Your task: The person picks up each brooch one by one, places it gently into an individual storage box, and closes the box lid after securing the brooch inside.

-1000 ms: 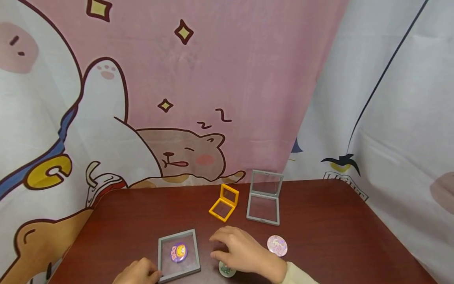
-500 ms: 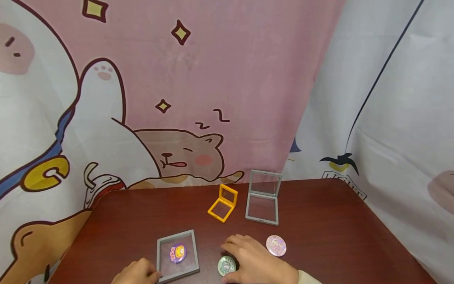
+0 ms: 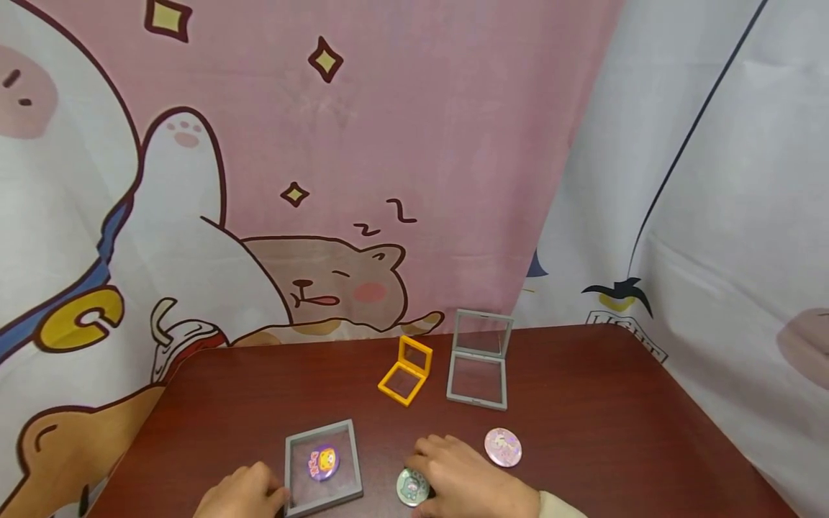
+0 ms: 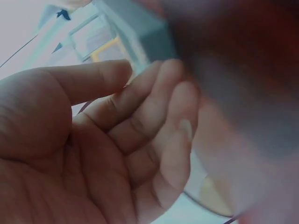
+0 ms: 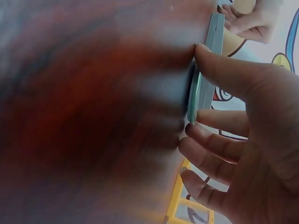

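Observation:
My right hand (image 3: 469, 476) pinches a round pale green badge (image 3: 411, 487) by its edges, thumb on one side and index finger on the other. The right wrist view shows the badge (image 5: 195, 95) edge-on at the tabletop. My left hand (image 3: 241, 492) lies beside the closed grey square frame (image 3: 357, 460), fingertips near its lower left edge; contact is unclear. In the left wrist view the left hand (image 4: 107, 135) has loosely bent fingers with nothing in them. A purple badge with a yellow bear (image 3: 324, 462) is inside the frame or on its clear film.
A pink round badge (image 3: 503, 447) lies right of my right hand. Behind stand a small open yellow frame (image 3: 396, 397) and a larger open grey frame (image 3: 477, 403). The dark red table (image 3: 583, 403) ends at a cartoon-printed curtain (image 3: 466, 180).
My right hand has drawn back and to the right, uncovering the green badge, and now grips its edges. The left hand stays by the grey frame. The view has shifted slightly.

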`<move>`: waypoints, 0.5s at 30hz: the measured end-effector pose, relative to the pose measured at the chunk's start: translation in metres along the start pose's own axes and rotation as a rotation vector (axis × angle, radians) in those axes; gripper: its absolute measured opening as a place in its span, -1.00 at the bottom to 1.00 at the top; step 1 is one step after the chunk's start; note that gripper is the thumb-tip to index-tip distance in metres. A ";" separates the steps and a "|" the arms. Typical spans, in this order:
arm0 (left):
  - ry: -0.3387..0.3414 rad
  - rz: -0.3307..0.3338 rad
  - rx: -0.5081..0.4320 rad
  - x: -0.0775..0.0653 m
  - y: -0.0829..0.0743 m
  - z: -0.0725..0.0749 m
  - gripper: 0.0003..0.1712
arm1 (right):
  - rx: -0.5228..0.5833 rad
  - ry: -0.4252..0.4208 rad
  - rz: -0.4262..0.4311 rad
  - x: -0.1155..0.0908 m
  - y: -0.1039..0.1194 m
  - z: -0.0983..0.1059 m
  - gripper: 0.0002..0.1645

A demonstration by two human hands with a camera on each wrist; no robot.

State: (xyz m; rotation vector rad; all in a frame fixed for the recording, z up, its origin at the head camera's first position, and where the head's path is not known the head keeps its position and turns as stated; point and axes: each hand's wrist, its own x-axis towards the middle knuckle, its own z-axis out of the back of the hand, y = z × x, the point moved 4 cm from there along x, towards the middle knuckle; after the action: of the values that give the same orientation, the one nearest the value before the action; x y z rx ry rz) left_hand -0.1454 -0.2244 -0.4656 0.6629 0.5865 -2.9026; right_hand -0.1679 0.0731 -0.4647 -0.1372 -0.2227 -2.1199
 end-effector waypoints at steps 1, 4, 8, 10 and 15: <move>-0.018 -0.008 0.005 -0.001 -0.003 0.005 -0.78 | -0.009 -0.001 0.005 0.000 0.000 -0.001 -0.44; -0.094 -0.041 0.007 -0.006 -0.014 0.022 -0.81 | -0.020 -0.005 0.015 0.001 0.000 -0.002 -0.48; -0.241 -0.131 -0.014 -0.007 -0.034 0.043 -0.87 | -0.021 0.005 0.014 0.003 0.000 -0.002 -0.50; -0.307 -0.180 -0.035 -0.005 -0.044 0.050 -0.88 | -0.025 0.009 0.017 0.003 0.000 -0.001 -0.51; -0.429 -0.296 -0.097 0.008 -0.064 0.058 -0.84 | -0.064 -0.017 0.078 0.003 0.003 0.003 -0.62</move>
State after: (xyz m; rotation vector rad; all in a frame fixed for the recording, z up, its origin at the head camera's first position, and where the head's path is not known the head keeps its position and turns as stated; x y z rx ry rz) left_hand -0.1874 -0.1889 -0.3985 -0.0731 0.8126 -3.1093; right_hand -0.1668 0.0689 -0.4612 -0.1980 -0.1573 -2.0495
